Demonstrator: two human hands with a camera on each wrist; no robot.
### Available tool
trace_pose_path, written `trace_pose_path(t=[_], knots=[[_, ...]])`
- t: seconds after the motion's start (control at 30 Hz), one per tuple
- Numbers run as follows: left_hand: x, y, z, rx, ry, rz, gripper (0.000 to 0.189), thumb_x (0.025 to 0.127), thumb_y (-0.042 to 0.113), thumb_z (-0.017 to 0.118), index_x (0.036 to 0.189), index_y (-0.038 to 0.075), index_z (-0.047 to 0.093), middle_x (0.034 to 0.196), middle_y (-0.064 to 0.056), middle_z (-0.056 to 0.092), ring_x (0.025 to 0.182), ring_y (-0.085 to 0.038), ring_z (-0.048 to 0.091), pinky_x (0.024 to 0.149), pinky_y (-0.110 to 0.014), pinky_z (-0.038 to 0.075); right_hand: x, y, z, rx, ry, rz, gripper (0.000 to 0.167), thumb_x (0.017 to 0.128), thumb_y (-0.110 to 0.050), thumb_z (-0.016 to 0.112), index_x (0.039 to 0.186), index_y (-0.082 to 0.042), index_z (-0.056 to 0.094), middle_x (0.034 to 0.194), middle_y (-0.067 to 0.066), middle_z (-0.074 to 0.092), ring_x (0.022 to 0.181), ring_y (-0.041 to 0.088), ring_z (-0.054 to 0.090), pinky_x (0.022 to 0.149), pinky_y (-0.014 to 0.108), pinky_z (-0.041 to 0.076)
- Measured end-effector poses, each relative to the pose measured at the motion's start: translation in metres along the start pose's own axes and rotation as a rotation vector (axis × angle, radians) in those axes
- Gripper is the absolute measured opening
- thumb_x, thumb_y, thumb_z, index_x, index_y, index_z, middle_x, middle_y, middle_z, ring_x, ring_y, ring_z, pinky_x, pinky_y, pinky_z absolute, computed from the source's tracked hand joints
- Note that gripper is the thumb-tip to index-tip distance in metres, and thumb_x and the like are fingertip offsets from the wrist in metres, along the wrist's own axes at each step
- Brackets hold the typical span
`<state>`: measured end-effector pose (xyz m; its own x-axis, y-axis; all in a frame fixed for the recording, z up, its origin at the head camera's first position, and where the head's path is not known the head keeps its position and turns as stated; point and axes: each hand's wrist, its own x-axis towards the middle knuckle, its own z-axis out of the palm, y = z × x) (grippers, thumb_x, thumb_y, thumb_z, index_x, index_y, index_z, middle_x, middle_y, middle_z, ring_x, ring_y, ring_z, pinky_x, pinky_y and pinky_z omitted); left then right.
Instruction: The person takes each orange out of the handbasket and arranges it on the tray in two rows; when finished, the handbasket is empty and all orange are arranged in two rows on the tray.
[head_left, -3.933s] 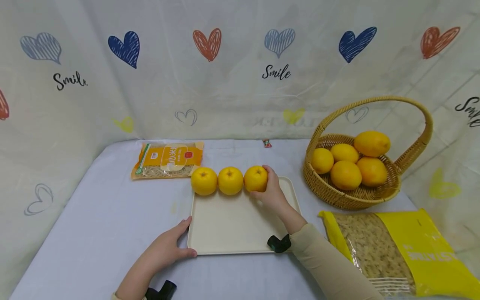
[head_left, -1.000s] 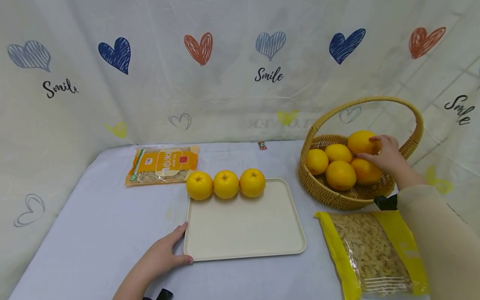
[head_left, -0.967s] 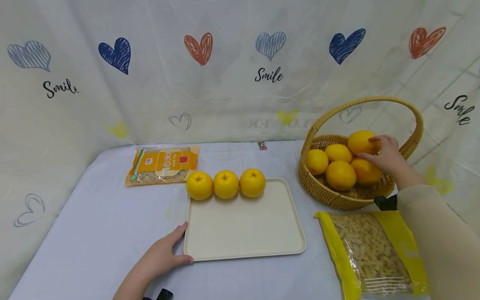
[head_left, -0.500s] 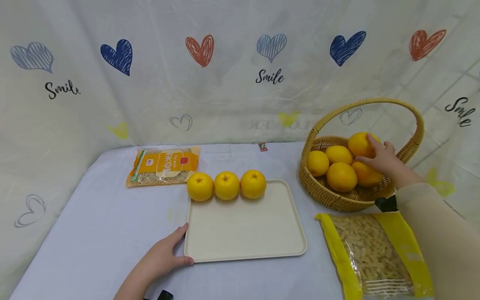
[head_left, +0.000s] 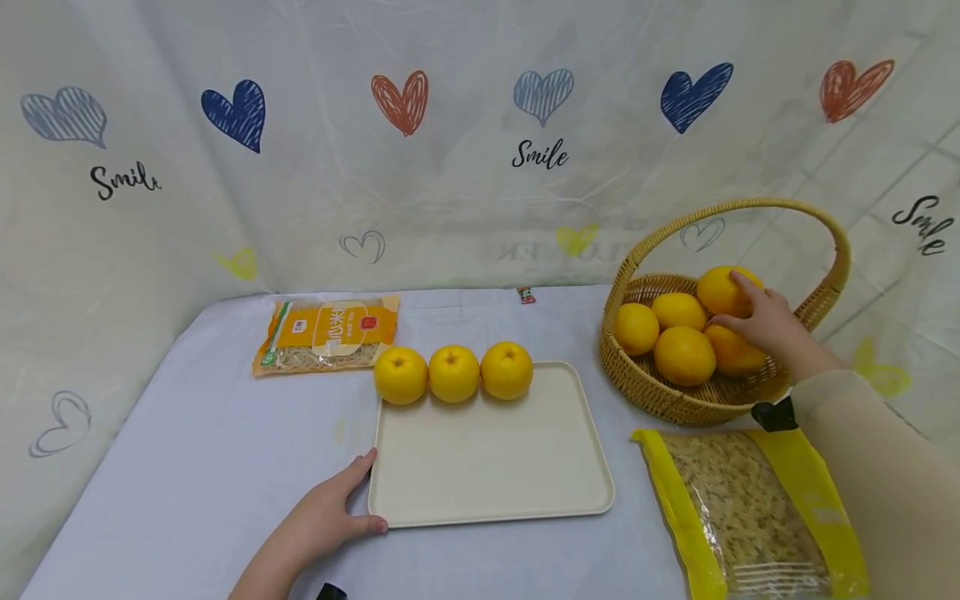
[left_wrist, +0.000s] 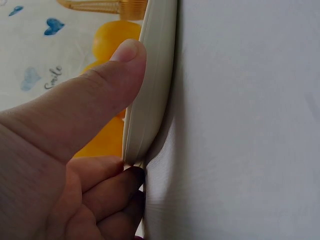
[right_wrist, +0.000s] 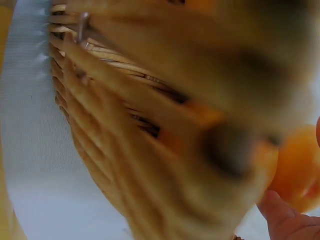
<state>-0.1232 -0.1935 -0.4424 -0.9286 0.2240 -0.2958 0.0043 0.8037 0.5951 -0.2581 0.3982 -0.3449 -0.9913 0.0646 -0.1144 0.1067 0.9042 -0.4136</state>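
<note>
Right hand [head_left: 772, 323] is now working in the basket [head_left: 660, 402], no longer sitting at the tray [head_left: 491, 458]. It's gripping the top orange [head_left: 716, 292], thumb low, a finger over the top; no clear lift showing, four other oranges [head_left: 684, 356] lying around and below. Third one in the row is standing unheld, so three oranges [head_left: 453, 373] are lining the tray's far edge. Reading this as a pick getting under way, placing not begun. Left hand [head_left: 322, 512] isn't shifting: clamping the tray's near-left corner between thumb and fingers. Hands are staying well apart. Yellow bag [head_left: 750, 500] is lying just in front of the basket.
</note>
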Motion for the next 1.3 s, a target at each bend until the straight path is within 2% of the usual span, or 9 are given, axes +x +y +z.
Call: trace_pose_path(t=[0.23, 0.4, 0.53, 0.67, 0.8, 0.93, 1.1, 1.2, 1.3], knots=[[0.000, 0.000, 0.000, 0.001, 0.000, 0.001, 0.103, 0.057, 0.049, 0.079, 0.142, 0.015, 0.032, 0.143, -0.009, 0.038, 0.131, -0.034, 0.034, 0.103, -0.053, 0.031, -0.003, -0.003, 0.003, -0.007, 0.043, 0.011, 0.092, 0.084, -0.058, 0.048, 0.146, -0.016, -0.005, 0.135, 0.048, -0.011, 0.113, 0.070, 0.013, 0.089, 0.074, 0.021], [0.001, -0.001, 0.000, 0.006, -0.002, -0.011, 0.103, 0.057, 0.049, 0.079, 0.142, 0.015, 0.032, 0.143, -0.011, 0.038, 0.131, -0.034, 0.035, 0.103, -0.053, 0.032, -0.006, -0.009, 0.007, 0.005, 0.063, 0.007, 0.084, 0.088, -0.052, 0.047, 0.147, -0.013, 0.001, 0.135, 0.047, -0.015, 0.112, 0.071, 0.013, 0.087, 0.075, 0.023], [0.002, -0.001, 0.000, 0.009, -0.005, -0.017, 0.103, 0.057, 0.050, 0.079, 0.142, 0.016, 0.032, 0.143, -0.012, 0.038, 0.130, -0.035, 0.035, 0.102, -0.053, 0.032, -0.007, -0.011, 0.009, 0.003, 0.087, 0.004, 0.079, 0.089, -0.049, 0.047, 0.146, -0.009, 0.010, 0.134, 0.047, -0.014, 0.109, 0.070, 0.020, 0.082, 0.073, 0.028], [0.003, -0.002, 0.001, 0.012, -0.007, -0.018, 0.103, 0.057, 0.050, 0.078, 0.142, 0.016, 0.032, 0.143, -0.011, 0.038, 0.131, -0.034, 0.035, 0.103, -0.053, 0.032, -0.008, -0.012, 0.009, 0.004, 0.111, 0.007, 0.076, 0.087, -0.053, 0.046, 0.141, -0.006, 0.020, 0.132, 0.047, -0.011, 0.101, 0.068, 0.029, 0.076, 0.069, 0.033], [0.003, -0.003, 0.002, 0.010, -0.005, -0.013, 0.103, 0.057, 0.050, 0.078, 0.142, 0.016, 0.032, 0.144, -0.010, 0.038, 0.131, -0.034, 0.035, 0.103, -0.053, 0.032, -0.010, -0.013, 0.010, 0.012, 0.120, 0.007, 0.074, 0.087, -0.056, 0.044, 0.136, -0.005, 0.025, 0.132, 0.045, -0.012, 0.099, 0.065, 0.031, 0.074, 0.066, 0.035], [0.002, -0.002, 0.001, 0.011, -0.006, -0.012, 0.103, 0.057, 0.050, 0.079, 0.142, 0.016, 0.032, 0.144, -0.009, 0.037, 0.131, -0.034, 0.034, 0.103, -0.053, 0.032, -0.010, -0.011, 0.012, 0.020, 0.150, -0.020, 0.067, 0.088, -0.052, 0.046, 0.131, -0.003, 0.033, 0.138, 0.038, -0.017, 0.108, 0.065, 0.025, 0.081, 0.069, 0.031], [0.002, 0.000, 0.000, 0.012, -0.013, -0.020, 0.103, 0.057, 0.050, 0.078, 0.142, 0.016, 0.031, 0.144, -0.010, 0.037, 0.131, -0.034, 0.034, 0.103, -0.054, 0.031, -0.011, -0.011, 0.013, 0.029, 0.184, -0.070, 0.058, 0.090, -0.045, 0.047, 0.125, 0.000, 0.040, 0.146, 0.030, -0.014, 0.118, 0.065, 0.016, 0.090, 0.072, 0.023], [0.001, 0.001, -0.001, 0.005, -0.020, -0.036, 0.103, 0.057, 0.050, 0.078, 0.142, 0.016, 0.031, 0.144, -0.010, 0.036, 0.132, -0.034, 0.034, 0.103, -0.054, 0.031, -0.012, -0.013, 0.011, 0.047, 0.193, -0.068, 0.055, 0.091, -0.041, 0.047, 0.126, 0.000, 0.038, 0.146, 0.030, -0.007, 0.116, 0.063, 0.020, 0.089, 0.070, 0.024], [0.001, 0.003, -0.001, 0.000, -0.025, -0.047, 0.103, 0.057, 0.050, 0.078, 0.142, 0.016, 0.031, 0.145, -0.010, 0.036, 0.132, -0.034, 0.033, 0.104, -0.053, 0.031, -0.013, -0.013, 0.009, 0.058, 0.199, -0.066, 0.058, 0.092, -0.038, 0.047, 0.136, -0.003, 0.030, 0.144, 0.031, -0.003, 0.114, 0.061, 0.024, 0.087, 0.069, 0.025]])
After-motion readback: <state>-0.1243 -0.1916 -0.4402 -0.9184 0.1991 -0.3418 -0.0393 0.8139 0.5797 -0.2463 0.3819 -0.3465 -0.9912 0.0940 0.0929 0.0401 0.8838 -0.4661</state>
